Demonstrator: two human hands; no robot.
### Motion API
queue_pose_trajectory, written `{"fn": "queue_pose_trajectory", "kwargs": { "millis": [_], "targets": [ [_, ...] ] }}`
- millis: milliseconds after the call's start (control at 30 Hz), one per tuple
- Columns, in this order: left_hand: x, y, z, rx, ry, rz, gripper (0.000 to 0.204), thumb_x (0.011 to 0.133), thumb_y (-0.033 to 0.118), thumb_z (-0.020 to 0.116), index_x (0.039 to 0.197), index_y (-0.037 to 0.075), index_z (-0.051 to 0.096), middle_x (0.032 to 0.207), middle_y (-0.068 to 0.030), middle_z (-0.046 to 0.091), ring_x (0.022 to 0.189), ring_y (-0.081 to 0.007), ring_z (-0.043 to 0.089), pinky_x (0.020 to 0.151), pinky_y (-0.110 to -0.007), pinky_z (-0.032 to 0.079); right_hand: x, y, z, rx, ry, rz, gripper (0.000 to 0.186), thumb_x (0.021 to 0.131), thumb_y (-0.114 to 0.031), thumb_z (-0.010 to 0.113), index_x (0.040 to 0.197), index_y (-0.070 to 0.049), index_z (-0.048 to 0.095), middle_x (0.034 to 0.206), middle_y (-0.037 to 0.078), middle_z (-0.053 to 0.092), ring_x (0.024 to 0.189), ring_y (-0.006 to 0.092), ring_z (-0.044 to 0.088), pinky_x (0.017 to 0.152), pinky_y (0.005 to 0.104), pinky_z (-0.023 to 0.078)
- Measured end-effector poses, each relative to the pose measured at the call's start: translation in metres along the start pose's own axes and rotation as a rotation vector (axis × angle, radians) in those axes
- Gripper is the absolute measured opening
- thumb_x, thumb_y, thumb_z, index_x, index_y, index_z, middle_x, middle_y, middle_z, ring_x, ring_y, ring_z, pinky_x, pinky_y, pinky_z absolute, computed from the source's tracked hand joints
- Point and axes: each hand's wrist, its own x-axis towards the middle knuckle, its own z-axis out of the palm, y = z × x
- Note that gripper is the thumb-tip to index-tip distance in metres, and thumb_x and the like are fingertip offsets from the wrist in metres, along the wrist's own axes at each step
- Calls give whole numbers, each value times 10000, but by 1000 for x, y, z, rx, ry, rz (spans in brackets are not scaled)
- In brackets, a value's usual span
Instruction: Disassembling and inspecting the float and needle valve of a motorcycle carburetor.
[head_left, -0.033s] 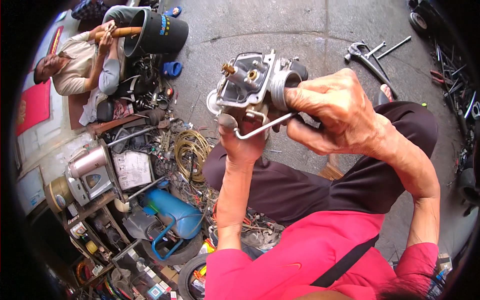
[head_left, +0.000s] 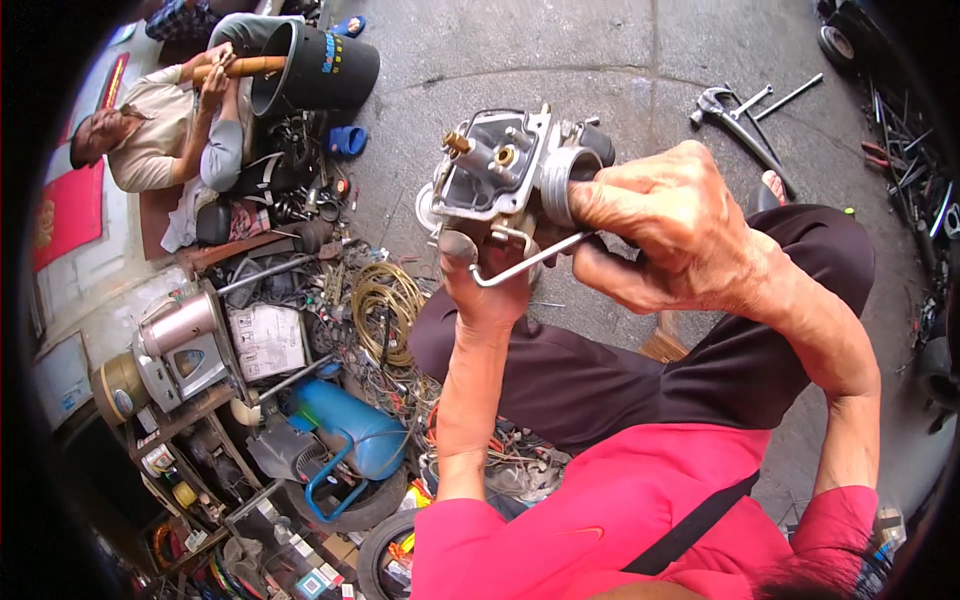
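Note:
In front of me a silver carburetor [head_left: 520, 165] is held with its hollow chamber facing up; a brass jet [head_left: 456, 143] stands in it. My left hand [head_left: 485, 285] supports it from below, thumb raised at its near side, with the other fingers mostly hidden underneath. My right hand [head_left: 680, 235] is closed at the carburetor's right side, fingertips against the ridged round mouth [head_left: 557, 187]. From between these fingers a thin bent metal rod [head_left: 525, 265] runs left, its hooked end beside my left thumb. Its far end is hidden in the right hand.
A hammer [head_left: 735, 115] and a T-handle wrench [head_left: 790, 95] lie on the concrete floor. At left are a blue air compressor [head_left: 360, 430], coiled tubing [head_left: 385, 310] and heaped parts. A seated person [head_left: 160, 140] holds a brown tube reaching into a black bucket [head_left: 335, 70].

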Motion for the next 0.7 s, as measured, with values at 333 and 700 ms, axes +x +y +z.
{"fn": "queue_pose_trajectory", "kwargs": {
  "millis": [333, 700],
  "targets": [
    [6, -6, 19, 266, 260, 153, 849, 686, 626, 621, 1280, 70, 379, 1214, -65, 488, 1131, -224, 465, 961, -401, 376, -2, 1, 3, -49, 72, -22, 290, 558, -50, 652, 841, -48, 588, 531, 47, 436, 418, 217, 478, 383, 309, 365],
    [-5, -16, -20, 327, 244, 54, 977, 654, 822, 384, 1365, 158, 295, 1348, -84, 379, 1234, -274, 366, 1038, -458, 275, -11, -4, 3, -179, -6, -96, 273, 547, -97, 696, 763, -64, 531, 538, 11, 385, 411, 167, 432, 359, 302, 318]
  ]
}}
